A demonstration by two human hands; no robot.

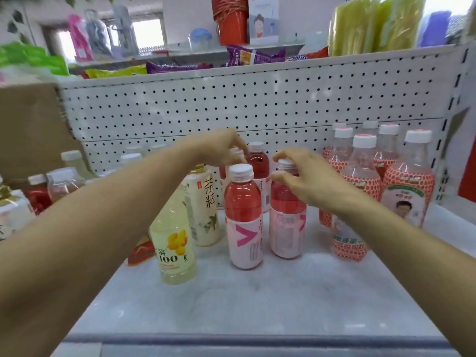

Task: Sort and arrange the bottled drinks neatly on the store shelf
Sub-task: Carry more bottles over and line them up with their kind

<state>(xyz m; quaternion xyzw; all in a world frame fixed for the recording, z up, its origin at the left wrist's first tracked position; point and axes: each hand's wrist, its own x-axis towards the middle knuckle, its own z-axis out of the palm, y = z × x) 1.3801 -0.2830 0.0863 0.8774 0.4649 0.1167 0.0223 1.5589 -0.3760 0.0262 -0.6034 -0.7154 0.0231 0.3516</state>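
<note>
My right hand (305,177) grips the cap of a red bottle (287,225): thumb below, forefinger arched over the top, the other fingers trailing off to the right. That bottle stands upright on the shelf (257,300), straight under my grip, its pink label turned partly away from me. My left hand (221,148) reaches further back, fingers curled down round the cap of a hidden bottle (235,151); my hand and the V bottle cover nearly all of it, so only a bit of its white cap shows. The V bottle (243,217), red with a pink V label, stands free between my two hands and nearer to me than my left grip, just beside the one I hold in my right. Another red bottle, the far bottle (258,161), stands just right of my left fingertips, against the pegboard (231,104). Under my left forearm stand a tea bottle (203,210) and a yellow bottle (173,243), both upright. Right of my right hand, strawberry bottles (408,186) with white caps stand in a cluster.
</note>
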